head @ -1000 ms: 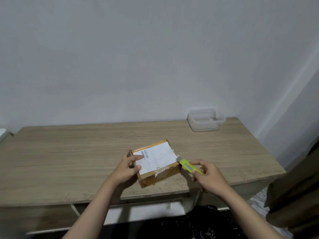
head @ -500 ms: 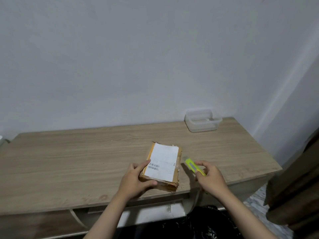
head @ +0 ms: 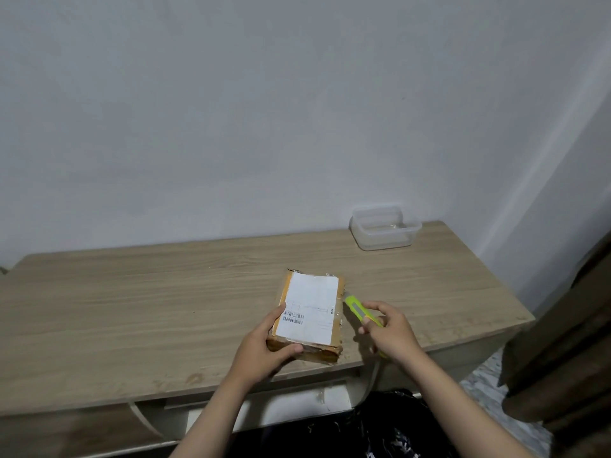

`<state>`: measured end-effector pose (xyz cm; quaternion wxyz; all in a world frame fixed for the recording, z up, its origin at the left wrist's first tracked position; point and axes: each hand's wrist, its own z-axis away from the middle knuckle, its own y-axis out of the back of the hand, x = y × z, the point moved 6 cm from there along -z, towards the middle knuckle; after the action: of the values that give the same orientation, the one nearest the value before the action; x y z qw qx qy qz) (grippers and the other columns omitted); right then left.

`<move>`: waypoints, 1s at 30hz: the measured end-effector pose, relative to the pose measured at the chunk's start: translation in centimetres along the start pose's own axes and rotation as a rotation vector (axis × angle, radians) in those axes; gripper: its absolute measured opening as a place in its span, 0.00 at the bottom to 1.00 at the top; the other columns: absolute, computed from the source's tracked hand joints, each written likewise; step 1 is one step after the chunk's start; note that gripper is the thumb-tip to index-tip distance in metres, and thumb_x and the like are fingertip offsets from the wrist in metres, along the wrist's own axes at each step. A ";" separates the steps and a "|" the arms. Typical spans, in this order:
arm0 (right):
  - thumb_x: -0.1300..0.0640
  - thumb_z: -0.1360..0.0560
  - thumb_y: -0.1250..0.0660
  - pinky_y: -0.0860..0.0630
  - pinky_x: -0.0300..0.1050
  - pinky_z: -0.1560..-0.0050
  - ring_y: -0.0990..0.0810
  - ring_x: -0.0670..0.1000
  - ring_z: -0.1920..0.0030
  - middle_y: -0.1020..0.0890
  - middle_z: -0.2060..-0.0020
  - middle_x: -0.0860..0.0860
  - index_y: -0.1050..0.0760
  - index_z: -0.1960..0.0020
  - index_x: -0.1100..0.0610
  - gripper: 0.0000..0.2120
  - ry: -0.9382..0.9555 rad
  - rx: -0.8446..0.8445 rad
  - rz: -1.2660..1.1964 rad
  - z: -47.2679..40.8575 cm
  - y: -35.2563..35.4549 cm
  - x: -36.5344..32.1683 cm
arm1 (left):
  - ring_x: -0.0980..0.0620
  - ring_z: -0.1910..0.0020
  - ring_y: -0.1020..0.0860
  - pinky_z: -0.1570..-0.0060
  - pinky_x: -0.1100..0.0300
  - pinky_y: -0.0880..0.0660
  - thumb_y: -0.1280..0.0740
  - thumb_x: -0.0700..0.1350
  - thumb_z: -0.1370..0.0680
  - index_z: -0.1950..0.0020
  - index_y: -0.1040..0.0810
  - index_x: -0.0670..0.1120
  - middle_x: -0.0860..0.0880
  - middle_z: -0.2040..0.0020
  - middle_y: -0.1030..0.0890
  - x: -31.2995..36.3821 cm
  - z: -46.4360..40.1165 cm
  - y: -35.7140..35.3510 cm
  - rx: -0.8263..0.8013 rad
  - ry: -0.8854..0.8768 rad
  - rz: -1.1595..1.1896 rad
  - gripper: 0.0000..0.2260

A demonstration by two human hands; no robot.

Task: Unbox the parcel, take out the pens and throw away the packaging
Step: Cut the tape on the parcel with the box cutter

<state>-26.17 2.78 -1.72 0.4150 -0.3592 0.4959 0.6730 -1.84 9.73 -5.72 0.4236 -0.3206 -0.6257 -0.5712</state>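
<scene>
A small brown cardboard parcel (head: 309,309) with a white shipping label on top lies on the wooden table (head: 132,309) near its front edge. My left hand (head: 264,347) grips the parcel's near left corner, thumb on the front side. My right hand (head: 388,328) holds a yellow-green utility knife (head: 358,309) just right of the parcel, its tip pointing at the parcel's taped right edge. The parcel is closed, so its contents are hidden.
A clear plastic container (head: 385,228) stands at the back right of the table by the white wall. A brown curtain (head: 568,342) hangs at the right. A black patterned bag (head: 380,428) sits below the table's front edge.
My left hand has turned the parcel from a slanted position to lengthwise, barcode toward me. The knife hand has stayed beside the parcel's right side.
</scene>
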 end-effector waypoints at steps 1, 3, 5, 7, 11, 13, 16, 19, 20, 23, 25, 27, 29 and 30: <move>0.64 0.24 0.36 0.27 0.39 0.76 0.21 0.46 0.71 0.17 0.62 0.55 0.26 0.39 0.50 0.16 0.003 -0.010 0.008 -0.1 -0.2 0.0 | 0.72 0.49 0.24 0.50 0.76 0.30 0.27 0.62 0.42 0.32 0.32 0.61 0.63 0.43 0.22 -0.1 0.0 0.0 0.003 0.005 -0.002 0.39; 0.63 0.24 0.36 0.27 0.39 0.76 0.20 0.45 0.70 0.17 0.61 0.55 0.26 0.39 0.50 0.16 0.011 -0.030 0.041 -0.2 -0.3 0.0 | 0.73 0.47 0.25 0.48 0.76 0.30 0.26 0.62 0.42 0.33 0.33 0.62 0.63 0.42 0.22 -0.2 0.0 0.0 0.010 0.013 -0.011 0.38; 0.63 0.24 0.36 0.29 0.36 0.77 0.22 0.41 0.74 0.17 0.63 0.54 0.26 0.38 0.50 0.16 0.032 -0.044 0.087 -0.4 -0.1 -0.1 | 0.73 0.46 0.26 0.47 0.76 0.31 0.26 0.63 0.42 0.33 0.33 0.63 0.62 0.41 0.23 -0.4 -0.1 0.0 0.017 0.018 -0.019 0.38; 0.62 0.24 0.35 0.31 0.34 0.78 0.24 0.38 0.77 0.17 0.65 0.53 0.25 0.39 0.50 0.15 0.053 -0.064 0.142 -0.5 0.3 -0.2 | 0.72 0.46 0.25 0.48 0.77 0.32 0.27 0.63 0.42 0.34 0.33 0.63 0.62 0.40 0.23 -0.5 -0.2 0.0 0.022 0.019 -0.030 0.37; 0.62 0.25 0.35 0.32 0.36 0.78 0.26 0.40 0.80 0.18 0.68 0.52 0.24 0.41 0.50 0.15 0.061 -0.145 0.192 -0.5 1.1 -0.4 | 0.75 0.49 0.26 0.52 0.80 0.33 0.27 0.63 0.42 0.35 0.33 0.64 0.65 0.44 0.23 -0.4 -0.1 -0.1 0.043 0.019 -0.041 0.36; 0.63 0.24 0.36 0.33 0.37 0.78 0.28 0.41 0.82 0.18 0.69 0.52 0.24 0.42 0.50 0.14 0.060 -0.208 0.207 -0.2 1.2 -0.3 | 0.76 0.50 0.26 0.53 0.80 0.32 0.27 0.64 0.42 0.34 0.32 0.64 0.66 0.45 0.23 -0.5 -0.1 0.0 0.052 0.020 -0.044 0.37; 0.64 0.24 0.36 0.33 0.37 0.80 0.30 0.42 0.82 0.19 0.70 0.53 0.23 0.42 0.52 0.14 0.076 -0.272 0.198 0.5 1.3 0.0 | 0.70 0.51 0.23 0.54 0.75 0.29 0.27 0.63 0.41 0.33 0.32 0.63 0.65 0.46 0.21 -0.7 -0.1 -0.1 0.052 0.028 -0.041 0.37; 0.65 0.24 0.36 0.33 0.37 0.80 0.31 0.43 0.82 0.19 0.71 0.52 0.23 0.43 0.51 0.14 0.078 -0.305 0.177 1.3 1.5 0.3 | 0.67 0.53 0.22 0.54 0.73 0.28 0.26 0.63 0.41 0.32 0.32 0.62 0.64 0.48 0.20 -0.7 -0.1 -0.2 0.053 0.028 -0.033 0.38; 0.66 0.24 0.36 0.33 0.37 0.80 0.31 0.43 0.82 0.19 0.71 0.52 0.23 0.43 0.51 0.14 0.081 -0.310 0.165 1.4 1.6 0.3 | 0.65 0.53 0.21 0.54 0.72 0.27 0.26 0.63 0.41 0.33 0.32 0.63 0.62 0.46 0.20 -0.8 -0.2 -0.1 0.054 0.032 -0.034 0.37; 0.67 0.25 0.36 0.34 0.37 0.81 0.32 0.44 0.83 0.19 0.72 0.52 0.23 0.44 0.51 0.15 0.081 -0.279 0.140 1.5 2.2 0.6 | 0.52 0.53 0.19 0.56 0.64 0.26 0.25 0.62 0.41 0.33 0.33 0.65 0.54 0.44 0.18 -1.2 -0.2 -0.2 0.066 0.037 -0.023 0.37; 0.67 0.25 0.36 0.34 0.36 0.81 0.32 0.45 0.83 0.19 0.73 0.51 0.23 0.44 0.52 0.14 0.075 -0.184 0.116 1.1 2.9 1.1 | 0.43 0.48 0.19 0.55 0.59 0.25 0.24 0.60 0.39 0.33 0.33 0.64 0.50 0.44 0.18 -1.0 0.0 -0.5 0.074 0.040 0.004 0.37; 0.67 0.25 0.36 0.34 0.36 0.82 0.31 0.45 0.83 0.19 0.76 0.49 0.23 0.44 0.53 0.15 0.079 -0.075 0.077 0.9 3.7 1.5 | 0.51 0.40 0.23 0.44 0.59 0.27 0.22 0.56 0.37 0.31 0.33 0.59 0.52 0.37 0.22 -0.4 0.5 -0.9 0.091 0.028 0.031 0.37; 0.67 0.25 0.36 0.34 0.35 0.82 0.31 0.44 0.82 0.19 0.77 0.48 0.23 0.45 0.51 0.15 0.093 -0.017 0.055 0.9 4.1 1.7 | 0.59 0.34 0.30 0.36 0.62 0.32 0.23 0.60 0.39 0.29 0.35 0.57 0.57 0.33 0.28 0.1 1.1 -1.3 0.111 -0.001 0.020 0.41; 0.67 0.25 0.36 0.33 0.36 0.82 0.30 0.45 0.81 0.19 0.76 0.48 0.23 0.45 0.50 0.15 0.101 -0.004 0.050 1.0 4.1 1.7 | 0.61 0.33 0.31 0.36 0.63 0.34 0.23 0.62 0.40 0.28 0.36 0.57 0.59 0.32 0.30 0.3 1.4 -1.4 0.110 -0.011 0.009 0.43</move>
<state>-30.70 3.40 -1.46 0.3718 -0.3812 0.5236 0.6651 -3.47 10.85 -6.10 0.4395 -0.3028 -0.6573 -0.5321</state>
